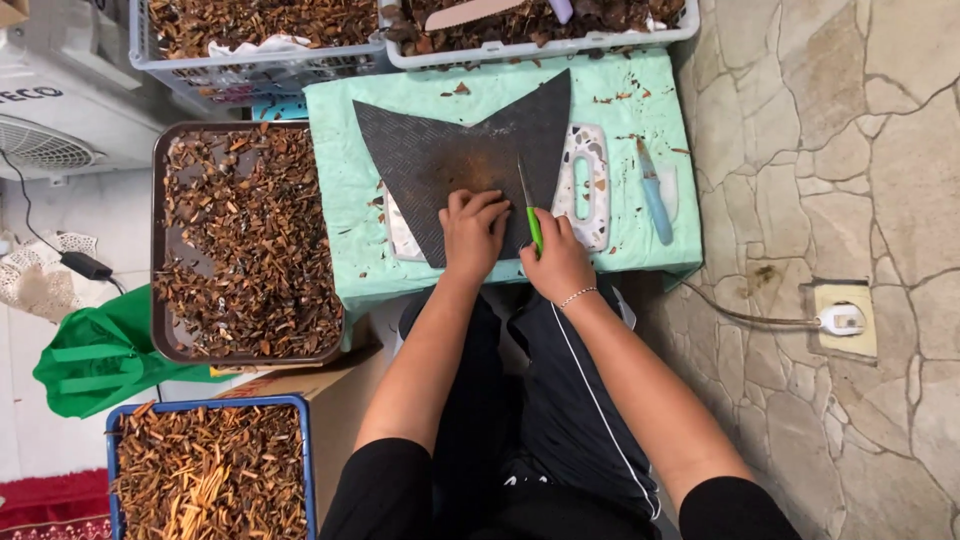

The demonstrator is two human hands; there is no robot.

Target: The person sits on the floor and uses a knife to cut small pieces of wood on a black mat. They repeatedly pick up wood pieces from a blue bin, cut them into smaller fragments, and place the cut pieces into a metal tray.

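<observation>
My left hand (472, 232) presses fingertips down on the near edge of a dark textured rubber mat (450, 150) that lies on a white cutting board (585, 185). Whatever lies under the fingers is hidden. My right hand (556, 262) grips a green-handled knife (530, 215), its blade pointing away from me and resting on the mat just right of my left fingers. Both sit on a small table covered in mint green cloth (340, 200).
A brown tray (160, 250) of cut brown pieces stands left of the table. A blue crate (115, 420) of brown sticks is at lower left. Two baskets (260, 55) of similar material stand beyond. A blue-handled knife (655, 195) lies right. Stone floor with a wall socket (843, 320) is at right.
</observation>
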